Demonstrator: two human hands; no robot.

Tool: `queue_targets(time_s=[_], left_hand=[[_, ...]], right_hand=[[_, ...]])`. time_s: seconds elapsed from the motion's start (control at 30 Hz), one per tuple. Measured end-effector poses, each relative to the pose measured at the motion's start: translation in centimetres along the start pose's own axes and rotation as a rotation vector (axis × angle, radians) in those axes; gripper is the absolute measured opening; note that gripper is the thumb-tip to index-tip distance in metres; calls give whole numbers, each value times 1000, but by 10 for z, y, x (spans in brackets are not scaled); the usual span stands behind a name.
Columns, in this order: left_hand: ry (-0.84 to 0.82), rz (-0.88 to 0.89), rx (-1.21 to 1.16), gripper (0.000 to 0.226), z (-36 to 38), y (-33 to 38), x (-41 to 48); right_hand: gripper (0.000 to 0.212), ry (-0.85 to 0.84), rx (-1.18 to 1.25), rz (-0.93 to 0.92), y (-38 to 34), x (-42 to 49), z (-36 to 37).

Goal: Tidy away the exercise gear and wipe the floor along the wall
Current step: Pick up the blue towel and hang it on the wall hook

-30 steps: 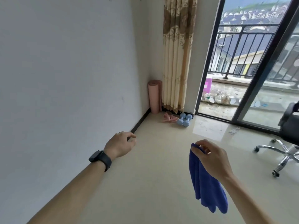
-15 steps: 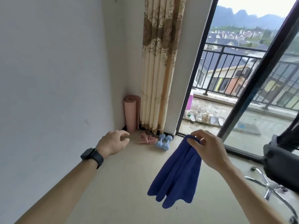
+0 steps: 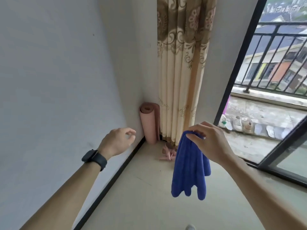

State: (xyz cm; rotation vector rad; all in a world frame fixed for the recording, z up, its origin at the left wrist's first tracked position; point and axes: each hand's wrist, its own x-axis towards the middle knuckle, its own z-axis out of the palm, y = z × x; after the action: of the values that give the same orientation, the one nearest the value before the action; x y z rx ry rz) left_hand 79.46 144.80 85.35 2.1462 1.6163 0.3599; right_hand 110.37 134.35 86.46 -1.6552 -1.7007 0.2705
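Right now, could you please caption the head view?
The right hand pinches a blue cloth near the corner where a pink mat stands rolled; the left hand holds nothing.

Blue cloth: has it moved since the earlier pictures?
Yes. The blue cloth, pinched by the right hand, has come forward, much nearer the upright rolled mat.

Both forearms stretch forward. The left hand (image 3: 117, 141), toward eleven o'clock, is empty with fingers loosely curled; the right hand (image 3: 211, 143), toward one o'clock, pinches the top edge of a cloth (image 3: 189, 168).
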Motion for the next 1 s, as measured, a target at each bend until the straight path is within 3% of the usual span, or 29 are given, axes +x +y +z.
queue_targets(time_s=[0.2,0.53,1.0], left_hand=[[128,-161,-1,27,-33,-4,90],[319,-376,139,27,-107,-43,192],[621,-474,236,30,-247,-69,260]], right_hand=[[14,-132,114,-103,36,145,31],[22,-265,274,-343,-2,360,103],[11,-387,519,-677,-169,543,177]])
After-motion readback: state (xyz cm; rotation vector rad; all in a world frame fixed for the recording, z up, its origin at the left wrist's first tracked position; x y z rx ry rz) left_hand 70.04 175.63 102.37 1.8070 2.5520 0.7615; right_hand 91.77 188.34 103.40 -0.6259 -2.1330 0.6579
